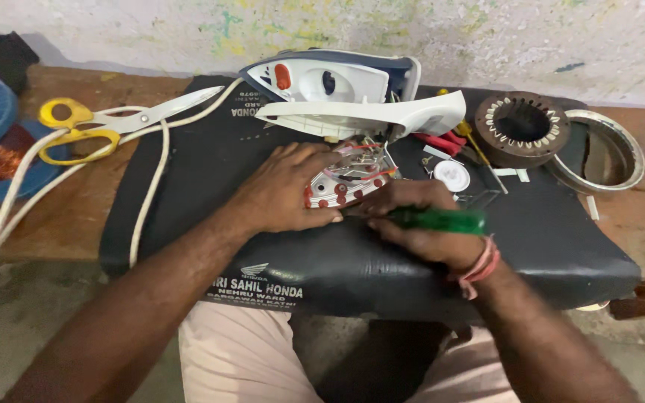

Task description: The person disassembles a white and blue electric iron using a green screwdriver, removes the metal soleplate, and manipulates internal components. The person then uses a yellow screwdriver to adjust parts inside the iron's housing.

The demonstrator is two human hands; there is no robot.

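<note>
Both forearms reach forward and converge, the left hand point(289, 190) lying palm-down with fingers spread flat, the right hand point(419, 224) curled in a closed fist, wrist bent inward.

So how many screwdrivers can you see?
2. A green-handled screwdriver is in the right hand, over the opened iron. A yellow-handled one lies on the black pad, beside the round motor part. More may be hidden under the iron.

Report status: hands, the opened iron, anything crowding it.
Left hand flat on iron base, steadying. Right hand shut on green-handled screwdriver, tip at the base. White iron cover lies just behind; red pliers and white cord nearby.
</note>
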